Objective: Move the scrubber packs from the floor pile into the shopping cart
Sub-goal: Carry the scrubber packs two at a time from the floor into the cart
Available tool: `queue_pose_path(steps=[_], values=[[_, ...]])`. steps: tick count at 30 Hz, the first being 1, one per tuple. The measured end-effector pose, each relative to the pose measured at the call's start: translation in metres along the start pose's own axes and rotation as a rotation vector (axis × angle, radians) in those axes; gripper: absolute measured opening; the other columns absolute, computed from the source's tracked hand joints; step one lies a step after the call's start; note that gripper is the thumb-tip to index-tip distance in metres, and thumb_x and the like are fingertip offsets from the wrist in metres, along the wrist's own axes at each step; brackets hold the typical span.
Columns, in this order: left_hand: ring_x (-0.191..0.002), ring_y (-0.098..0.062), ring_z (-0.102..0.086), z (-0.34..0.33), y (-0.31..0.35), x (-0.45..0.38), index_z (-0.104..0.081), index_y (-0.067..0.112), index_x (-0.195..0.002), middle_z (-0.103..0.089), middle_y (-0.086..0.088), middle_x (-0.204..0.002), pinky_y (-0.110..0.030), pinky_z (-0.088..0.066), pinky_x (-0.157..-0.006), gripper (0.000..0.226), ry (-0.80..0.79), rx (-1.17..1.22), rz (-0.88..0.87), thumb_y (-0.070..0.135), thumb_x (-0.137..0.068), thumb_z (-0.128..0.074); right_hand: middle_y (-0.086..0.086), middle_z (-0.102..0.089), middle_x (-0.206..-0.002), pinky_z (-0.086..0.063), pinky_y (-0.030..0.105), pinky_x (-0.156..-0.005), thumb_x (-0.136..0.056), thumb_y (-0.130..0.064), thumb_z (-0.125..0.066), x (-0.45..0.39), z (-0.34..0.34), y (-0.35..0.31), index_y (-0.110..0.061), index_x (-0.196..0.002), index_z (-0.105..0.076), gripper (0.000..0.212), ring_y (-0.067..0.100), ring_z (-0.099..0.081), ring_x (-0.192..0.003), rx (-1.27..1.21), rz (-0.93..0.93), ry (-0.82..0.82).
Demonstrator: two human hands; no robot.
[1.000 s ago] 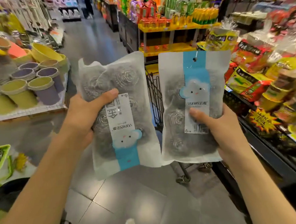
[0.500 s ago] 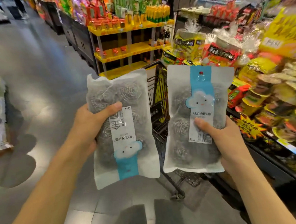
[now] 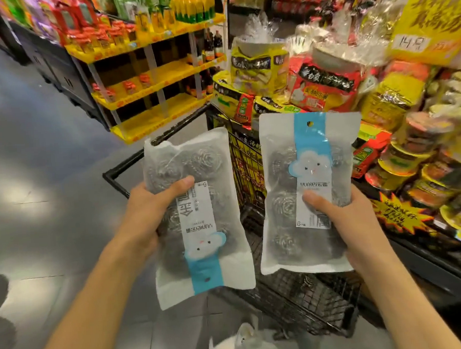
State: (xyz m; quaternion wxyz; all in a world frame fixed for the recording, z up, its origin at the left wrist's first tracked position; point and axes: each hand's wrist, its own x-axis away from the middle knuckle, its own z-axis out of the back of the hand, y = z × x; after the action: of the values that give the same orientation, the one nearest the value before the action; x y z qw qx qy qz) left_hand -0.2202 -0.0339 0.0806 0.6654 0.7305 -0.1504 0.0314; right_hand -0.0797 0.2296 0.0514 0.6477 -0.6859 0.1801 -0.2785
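Currently left hand (image 3: 143, 220) grips an upside-down steel scrubber pack (image 3: 197, 217), right hand (image 3: 354, 226) grips an upright steel scrubber pack (image 3: 306, 191), both above the shopping cart (image 3: 299, 299). Packs look light, crinkly, slippery; mid-side thumb pinch suits. Versus earlier, cart basket sits closer underneath.

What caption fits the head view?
Left hand and right hand each hold a scrubber pack above the shopping cart.
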Motion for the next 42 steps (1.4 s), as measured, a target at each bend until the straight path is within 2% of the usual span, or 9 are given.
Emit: queue_pose_path(steps=[7, 10, 14, 20, 25, 28, 32, 39, 42], values=[[-0.086, -0.026, -0.079, -0.054, 0.003, -0.09, -0.074, 0.013, -0.107, -0.081, -0.009, -0.096, -0.042, -0.06, -0.083, 0.044, -0.025, -0.043, 0.073, 0.03, -0.068, -0.086, -0.005, -0.08, -0.105, -0.06, 0.041, -0.081, -0.08, -0.019, -0.087, -0.089, 0.005, 0.001, -0.022, -0.118, -0.068, 0.043, 0.016, -0.078, -0.094, 0.012, -0.034, 0.046], [-0.076, -0.02, -0.078, -0.068, -0.006, -0.119, -0.073, 0.015, -0.099, -0.081, -0.006, -0.087, -0.036, -0.06, -0.073, 0.022, -0.029, -0.046, 0.104, 0.021, -0.08, -0.082, -0.005, -0.08, -0.104, -0.06, 0.038, -0.08, -0.077, -0.023, -0.089, -0.117, 0.008, 0.006, -0.021, -0.118, -0.067, 0.047, 0.016, -0.078, -0.093, 0.051, -0.044, 0.084], [-0.075, -0.02, -0.078, -0.082, -0.022, -0.151, -0.073, 0.016, -0.097, -0.081, -0.005, -0.086, -0.035, -0.062, -0.067, 0.014, -0.047, -0.046, 0.152, 0.016, -0.084, -0.079, -0.007, -0.079, -0.108, -0.06, 0.047, -0.09, -0.074, -0.031, -0.092, -0.143, 0.011, 0.015, -0.026, -0.12, -0.066, 0.052, 0.015, -0.077, -0.097, 0.099, -0.075, 0.132], [-0.086, -0.023, -0.078, -0.089, -0.04, -0.197, -0.074, 0.016, -0.105, -0.081, -0.008, -0.096, -0.034, -0.065, -0.069, 0.022, -0.1, -0.004, 0.22, 0.016, -0.083, -0.079, -0.013, -0.078, -0.107, -0.06, 0.044, -0.092, -0.075, -0.032, -0.092, -0.164, 0.005, 0.022, -0.03, -0.118, -0.065, 0.052, 0.008, -0.075, -0.096, 0.156, -0.104, 0.241], [-0.092, -0.027, -0.078, -0.098, -0.047, -0.234, -0.074, 0.014, -0.109, -0.081, -0.009, -0.099, -0.037, -0.062, -0.074, 0.029, -0.175, 0.011, 0.278, 0.017, -0.081, -0.081, -0.007, -0.078, -0.111, -0.059, 0.049, -0.094, -0.076, -0.03, -0.092, -0.172, 0.0, 0.026, -0.026, -0.123, -0.066, 0.055, 0.014, -0.076, -0.101, 0.173, -0.13, 0.33], [-0.085, -0.022, -0.079, -0.108, -0.048, -0.247, -0.071, 0.013, -0.113, -0.081, -0.007, -0.096, -0.031, -0.063, -0.063, 0.03, -0.235, 0.014, 0.291, 0.015, -0.084, -0.079, -0.005, -0.079, -0.11, -0.059, 0.05, -0.094, -0.075, -0.028, -0.093, -0.171, 0.003, 0.03, -0.022, -0.122, -0.067, 0.054, 0.015, -0.076, -0.1, 0.172, -0.135, 0.408], [-0.093, -0.026, -0.078, -0.129, -0.049, -0.261, -0.069, 0.011, -0.124, -0.08, -0.011, -0.106, -0.033, -0.063, -0.067, 0.048, -0.33, -0.023, 0.303, 0.021, -0.079, -0.082, -0.003, -0.079, -0.107, -0.06, 0.053, -0.093, -0.072, -0.03, -0.094, -0.166, 0.014, 0.038, -0.023, -0.117, -0.067, 0.053, 0.017, -0.076, -0.098, 0.161, -0.169, 0.493], [-0.093, -0.031, -0.077, -0.161, -0.063, -0.26, -0.071, 0.008, -0.116, -0.079, -0.013, -0.102, -0.035, -0.063, -0.07, 0.047, -0.463, -0.13, 0.324, 0.024, -0.074, -0.082, -0.005, -0.078, -0.112, -0.058, 0.05, -0.096, -0.074, -0.031, -0.092, -0.15, 0.038, 0.056, -0.025, -0.123, -0.067, 0.055, 0.016, -0.075, -0.103, 0.125, -0.205, 0.502], [-0.093, -0.032, -0.077, -0.162, -0.073, -0.261, -0.07, 0.006, -0.118, -0.079, -0.015, -0.103, -0.037, -0.061, -0.073, 0.053, -0.476, -0.16, 0.354, 0.025, -0.071, -0.082, -0.005, -0.079, -0.11, -0.06, 0.05, -0.094, -0.069, -0.039, -0.094, -0.151, 0.04, 0.067, -0.025, -0.122, -0.067, 0.062, 0.015, -0.076, -0.1, 0.1, -0.24, 0.51]])
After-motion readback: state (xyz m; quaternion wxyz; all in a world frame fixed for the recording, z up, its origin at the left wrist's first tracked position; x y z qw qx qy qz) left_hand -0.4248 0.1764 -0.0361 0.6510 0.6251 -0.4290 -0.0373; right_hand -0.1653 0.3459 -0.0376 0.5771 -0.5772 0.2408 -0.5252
